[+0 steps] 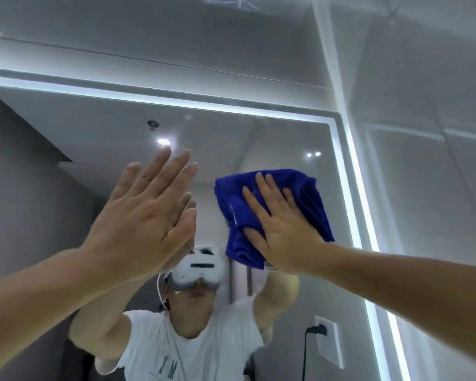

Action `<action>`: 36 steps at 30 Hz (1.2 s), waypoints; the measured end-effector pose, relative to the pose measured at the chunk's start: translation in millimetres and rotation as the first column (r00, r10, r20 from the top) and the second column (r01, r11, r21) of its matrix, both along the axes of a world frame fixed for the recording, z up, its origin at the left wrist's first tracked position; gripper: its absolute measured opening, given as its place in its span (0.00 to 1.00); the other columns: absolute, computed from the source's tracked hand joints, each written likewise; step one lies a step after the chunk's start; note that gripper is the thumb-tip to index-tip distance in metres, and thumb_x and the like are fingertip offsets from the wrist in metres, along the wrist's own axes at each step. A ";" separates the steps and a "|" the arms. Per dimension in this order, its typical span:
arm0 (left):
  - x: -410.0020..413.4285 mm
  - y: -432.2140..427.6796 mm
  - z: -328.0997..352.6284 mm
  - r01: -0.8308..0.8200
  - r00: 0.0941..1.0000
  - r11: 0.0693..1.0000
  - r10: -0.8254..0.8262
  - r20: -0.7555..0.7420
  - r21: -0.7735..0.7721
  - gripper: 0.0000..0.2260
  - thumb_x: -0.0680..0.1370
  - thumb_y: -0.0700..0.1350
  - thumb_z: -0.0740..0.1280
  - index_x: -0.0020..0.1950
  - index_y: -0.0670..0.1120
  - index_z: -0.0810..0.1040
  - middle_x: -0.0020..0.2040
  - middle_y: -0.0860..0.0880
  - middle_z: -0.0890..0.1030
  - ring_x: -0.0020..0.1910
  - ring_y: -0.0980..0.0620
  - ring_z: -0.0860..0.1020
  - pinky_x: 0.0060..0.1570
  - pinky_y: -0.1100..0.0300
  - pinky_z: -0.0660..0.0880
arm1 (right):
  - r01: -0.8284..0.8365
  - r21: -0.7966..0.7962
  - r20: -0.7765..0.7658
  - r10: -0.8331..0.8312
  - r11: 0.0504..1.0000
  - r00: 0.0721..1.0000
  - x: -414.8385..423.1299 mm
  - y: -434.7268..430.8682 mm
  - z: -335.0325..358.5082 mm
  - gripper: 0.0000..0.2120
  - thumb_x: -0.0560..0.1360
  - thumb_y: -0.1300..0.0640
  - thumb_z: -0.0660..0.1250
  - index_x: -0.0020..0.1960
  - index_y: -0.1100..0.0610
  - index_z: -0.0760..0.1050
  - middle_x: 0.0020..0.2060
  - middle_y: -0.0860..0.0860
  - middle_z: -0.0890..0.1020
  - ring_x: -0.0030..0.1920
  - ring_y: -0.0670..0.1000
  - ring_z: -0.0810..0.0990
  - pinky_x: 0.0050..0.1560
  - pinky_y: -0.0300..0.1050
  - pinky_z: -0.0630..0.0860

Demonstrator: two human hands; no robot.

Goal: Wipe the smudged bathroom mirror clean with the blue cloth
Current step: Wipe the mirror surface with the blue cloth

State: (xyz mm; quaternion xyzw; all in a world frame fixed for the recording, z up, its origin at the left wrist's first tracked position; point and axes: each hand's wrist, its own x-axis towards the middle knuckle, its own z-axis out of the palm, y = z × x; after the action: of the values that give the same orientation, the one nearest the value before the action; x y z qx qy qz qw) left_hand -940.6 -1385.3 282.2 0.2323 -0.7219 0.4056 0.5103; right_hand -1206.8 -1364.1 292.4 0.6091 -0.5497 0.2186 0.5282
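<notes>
The bathroom mirror (pixel 259 138) fills the view, edged by a lit white strip along its top and right side. A crumpled blue cloth (pixel 237 213) lies flat against the glass in the mirror's upper right part. My right hand (pixel 283 229) presses on the cloth with straight, spread fingers. My left hand (pixel 146 215) is held flat with straight fingers to the left of the cloth, close to or touching the glass; its reflection meets it. Both arms reach up from the lower corners.
Grey glossy wall panels (pixel 423 133) surround the mirror above and to the right. The mirror reflects a person in a white shirt wearing a headset, ceiling lights, and a wall socket (pixel 327 339) with a black plug at lower right.
</notes>
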 end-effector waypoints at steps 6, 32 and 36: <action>-42.7 -6.7 -3.8 0.016 0.999 0.997 -0.012 0.052 -0.078 0.28 0.82 0.56 0.47 0.80 0.46 0.53 0.81 0.48 0.51 0.79 0.51 0.45 0.75 0.47 0.48 | 0.045 -0.047 0.216 -0.034 0.998 0.976 -39.7 13.6 -12.0 0.30 0.81 0.40 0.37 0.75 0.50 0.27 0.75 0.51 0.28 0.75 0.53 0.28 0.74 0.51 0.30; -25.1 10.9 37.2 -0.119 0.991 0.987 0.125 0.046 -0.112 0.28 0.80 0.58 0.44 0.79 0.51 0.51 0.80 0.54 0.46 0.78 0.57 0.39 0.77 0.44 0.50 | 0.035 -0.264 0.569 0.126 0.964 0.813 -91.1 21.3 202.3 0.32 0.81 0.40 0.46 0.80 0.51 0.43 0.79 0.57 0.42 0.78 0.57 0.38 0.75 0.58 0.40; -19.5 8.1 39.7 -0.117 0.992 0.989 0.121 0.047 -0.089 0.28 0.80 0.58 0.45 0.79 0.50 0.54 0.80 0.53 0.49 0.79 0.56 0.41 0.76 0.43 0.52 | -0.007 -0.240 0.385 0.101 0.971 0.917 -29.9 7.9 198.3 0.30 0.82 0.43 0.46 0.80 0.52 0.43 0.79 0.57 0.43 0.78 0.57 0.42 0.75 0.57 0.44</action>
State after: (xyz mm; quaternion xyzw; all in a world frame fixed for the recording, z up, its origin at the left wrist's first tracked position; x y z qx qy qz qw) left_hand -960.1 -1377.2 321.9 0.2420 -0.7018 0.4720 0.4755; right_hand -1236.8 -1356.2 490.7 0.5013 -0.5981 0.4143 0.4683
